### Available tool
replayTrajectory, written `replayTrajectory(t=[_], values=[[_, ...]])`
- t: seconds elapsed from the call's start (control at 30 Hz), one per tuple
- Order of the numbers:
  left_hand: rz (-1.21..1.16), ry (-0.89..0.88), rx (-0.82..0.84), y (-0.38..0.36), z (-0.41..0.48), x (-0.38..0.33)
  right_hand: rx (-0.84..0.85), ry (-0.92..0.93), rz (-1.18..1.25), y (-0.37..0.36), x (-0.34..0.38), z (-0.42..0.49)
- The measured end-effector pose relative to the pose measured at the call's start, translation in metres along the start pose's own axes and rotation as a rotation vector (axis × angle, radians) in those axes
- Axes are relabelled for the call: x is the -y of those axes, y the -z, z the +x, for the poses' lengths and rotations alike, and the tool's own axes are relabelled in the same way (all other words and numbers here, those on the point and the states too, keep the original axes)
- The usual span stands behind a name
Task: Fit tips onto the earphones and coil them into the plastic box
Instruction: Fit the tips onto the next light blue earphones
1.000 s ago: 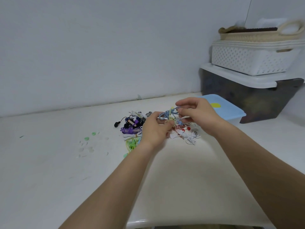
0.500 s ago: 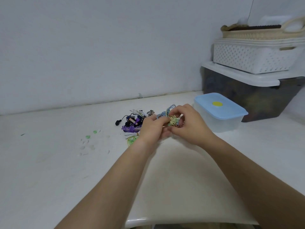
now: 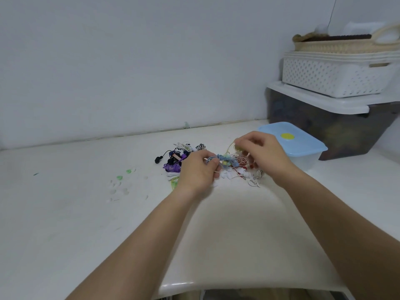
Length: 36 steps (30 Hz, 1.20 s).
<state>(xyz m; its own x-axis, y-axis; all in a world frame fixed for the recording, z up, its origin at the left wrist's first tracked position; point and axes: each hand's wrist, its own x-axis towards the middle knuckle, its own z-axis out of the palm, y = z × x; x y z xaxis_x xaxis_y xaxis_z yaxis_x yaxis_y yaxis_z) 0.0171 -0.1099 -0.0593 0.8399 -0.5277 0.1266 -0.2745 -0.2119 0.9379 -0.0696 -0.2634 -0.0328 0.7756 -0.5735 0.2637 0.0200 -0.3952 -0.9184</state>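
Note:
A heap of tangled earphones (image 3: pixel 179 158) in purple, black, white and red lies on the white table. My left hand (image 3: pixel 198 173) pinches a blue and yellow coiled earphone bundle (image 3: pixel 224 160) just above the heap. My right hand (image 3: pixel 263 151) pinches a yellowish cable (image 3: pixel 230 147) that runs up from that bundle. The clear plastic box with a light blue lid (image 3: pixel 300 140) stands closed directly behind my right hand. Small green and clear ear tips (image 3: pixel 121 182) are scattered on the table to the left.
At the back right a dark storage bin with a white lid (image 3: pixel 329 124) carries a white perforated basket (image 3: pixel 333 76) and a woven basket (image 3: pixel 346 43). A wall runs along the back. The table's front edge (image 3: pixel 216 285) is near my elbows.
My right hand has moved right and up, away from my left hand, drawing the yellowish cable out of the bundle. My left hand stays at the heap, still holding the bundle.

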Motion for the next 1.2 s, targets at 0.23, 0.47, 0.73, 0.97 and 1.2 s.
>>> replayTrajectory(t=[0.23, 0.47, 0.73, 0.97, 1.2], values=[[-0.047, -0.029, 0.099, 0.025, -0.011, -0.005, -0.122, -0.267, 0.253, 0.001, 0.014, 0.004], [-0.325, 0.093, 0.050, 0.066, -0.020, -0.017, -0.118, -0.261, 0.271, -0.001, 0.018, 0.002], [-0.398, 0.147, -0.001, 0.098, -0.026, -0.017, 0.225, -0.172, -0.209, -0.012, 0.012, -0.006], [-0.335, 0.139, 0.007, 0.115, -0.044, -0.015, 0.117, 0.023, -0.983, -0.048, 0.032, -0.022], [-0.290, 0.105, 0.052, 0.147, -0.060, -0.010, 0.510, -0.384, -0.039, -0.097, 0.077, -0.043]])
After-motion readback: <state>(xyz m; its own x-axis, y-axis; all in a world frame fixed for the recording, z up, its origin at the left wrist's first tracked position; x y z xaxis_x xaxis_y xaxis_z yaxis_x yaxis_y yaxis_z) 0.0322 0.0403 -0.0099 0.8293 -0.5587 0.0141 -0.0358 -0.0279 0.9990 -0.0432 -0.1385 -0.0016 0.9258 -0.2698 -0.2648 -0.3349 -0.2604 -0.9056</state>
